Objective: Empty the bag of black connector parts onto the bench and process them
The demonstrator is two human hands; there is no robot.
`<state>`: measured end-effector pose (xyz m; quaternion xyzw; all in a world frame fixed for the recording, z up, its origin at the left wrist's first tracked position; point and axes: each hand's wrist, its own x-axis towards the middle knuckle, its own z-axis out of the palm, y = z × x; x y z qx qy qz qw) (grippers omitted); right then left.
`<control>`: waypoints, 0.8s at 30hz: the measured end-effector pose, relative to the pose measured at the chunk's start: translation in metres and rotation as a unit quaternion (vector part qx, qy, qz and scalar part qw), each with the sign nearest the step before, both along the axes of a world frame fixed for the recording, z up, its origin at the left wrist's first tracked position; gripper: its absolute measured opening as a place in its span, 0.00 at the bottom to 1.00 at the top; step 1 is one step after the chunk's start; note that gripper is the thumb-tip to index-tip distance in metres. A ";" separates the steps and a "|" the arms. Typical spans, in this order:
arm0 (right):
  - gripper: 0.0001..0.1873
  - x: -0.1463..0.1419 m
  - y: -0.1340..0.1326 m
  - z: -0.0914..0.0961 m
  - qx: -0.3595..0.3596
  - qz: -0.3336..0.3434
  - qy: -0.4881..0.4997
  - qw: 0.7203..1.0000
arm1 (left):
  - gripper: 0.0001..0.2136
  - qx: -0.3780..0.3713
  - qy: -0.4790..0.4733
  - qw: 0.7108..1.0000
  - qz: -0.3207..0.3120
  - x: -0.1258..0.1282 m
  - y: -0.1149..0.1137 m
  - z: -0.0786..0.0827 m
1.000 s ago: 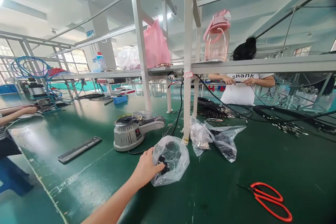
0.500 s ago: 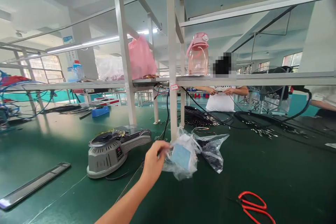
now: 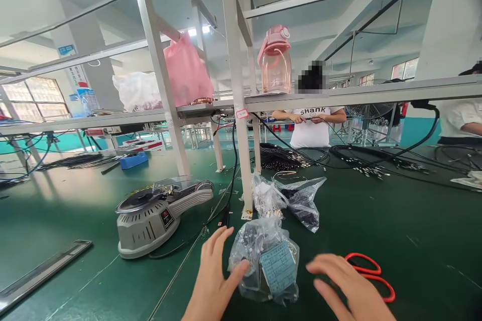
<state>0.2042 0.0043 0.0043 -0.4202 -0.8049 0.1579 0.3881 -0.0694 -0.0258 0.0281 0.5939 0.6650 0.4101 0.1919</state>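
A clear plastic bag [image 3: 248, 246] with a blue printed label [image 3: 279, 267] lies on the green table in front of me; dark and metallic bits show through it. At its left side is my left hand [image 3: 218, 271], fingers spread, the thumb over or touching the plastic. My right hand [image 3: 344, 281] is a short way to the bag's right, open and holding nothing. Partly behind that hand lie red-handled scissors [image 3: 380, 277], their blades hidden. Two more clear bags rest behind, one whitish [image 3: 267, 198] and one with black contents [image 3: 307, 205].
A grey tape dispenser [image 3: 150, 225] stands at left, near a long flat metal strip [image 3: 45, 276]. A shelf post [image 3: 237, 160] rises behind the bags. Bundles of black cable [image 3: 282, 158] lie further back, and a person in a white shirt [image 3: 311, 130] handles cable across the table.
The labelled bag has come away from the post towards me and lies on the table. My left hand has loosened from it, and my right hand has entered the view.
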 end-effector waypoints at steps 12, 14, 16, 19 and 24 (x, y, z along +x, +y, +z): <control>0.23 -0.048 0.075 0.011 -0.148 -0.050 0.129 0.979 | 0.17 -0.018 -0.194 0.977 -0.081 0.013 0.035 -0.015; 0.26 -0.048 0.081 0.008 -0.185 -0.036 0.147 0.971 | 0.17 -0.025 -0.210 0.974 -0.079 0.014 0.037 -0.017; 0.25 -0.050 0.084 0.006 -0.206 -0.013 0.166 0.964 | 0.17 -0.025 -0.212 0.974 -0.070 0.014 0.039 -0.017; 0.18 -0.054 0.083 0.008 -0.204 0.027 0.182 0.962 | 0.15 -0.010 -0.198 0.978 -0.057 0.013 0.042 -0.016; 0.09 -0.049 0.078 0.020 -0.143 0.034 0.210 0.967 | 0.12 0.040 -0.153 0.986 -0.052 0.014 0.040 -0.013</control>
